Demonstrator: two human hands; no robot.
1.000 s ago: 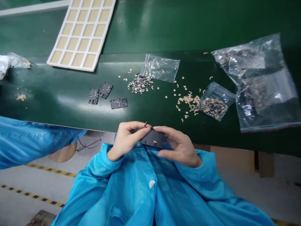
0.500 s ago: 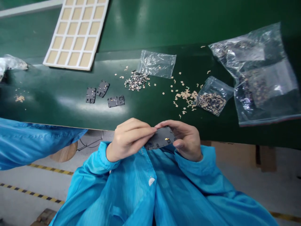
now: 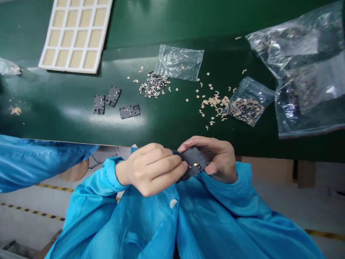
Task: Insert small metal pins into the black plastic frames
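In front of my chest, just off the table edge, I hold a thin black plastic plate (image 3: 194,158) with a small gold contact on its face. My right hand (image 3: 222,158) grips its right side, thumb at the lower corner and fingers along the upper edge. My left hand (image 3: 153,169) is closed at the left end, fingertips pressed on the plate's face; its thumb is hidden. Three similar black plates lie beyond on the table: one upright (image 3: 99,104), one tilted (image 3: 113,96), one sideways (image 3: 129,111).
The green table (image 3: 161,126) bears a pile of small metal parts (image 3: 153,85), an empty clear bag (image 3: 180,63), scattered beige pieces (image 3: 214,100), a small filled bag (image 3: 246,108) and a large bag (image 3: 309,79). A white gridded tray (image 3: 77,36) lies at far left. Another person's blue sleeve (image 3: 40,162) is at left.
My left hand has shifted lower over the plate, its fingertips now on the plate's face rather than its upper edge. The plate has tilted. The camera view has shifted slightly.
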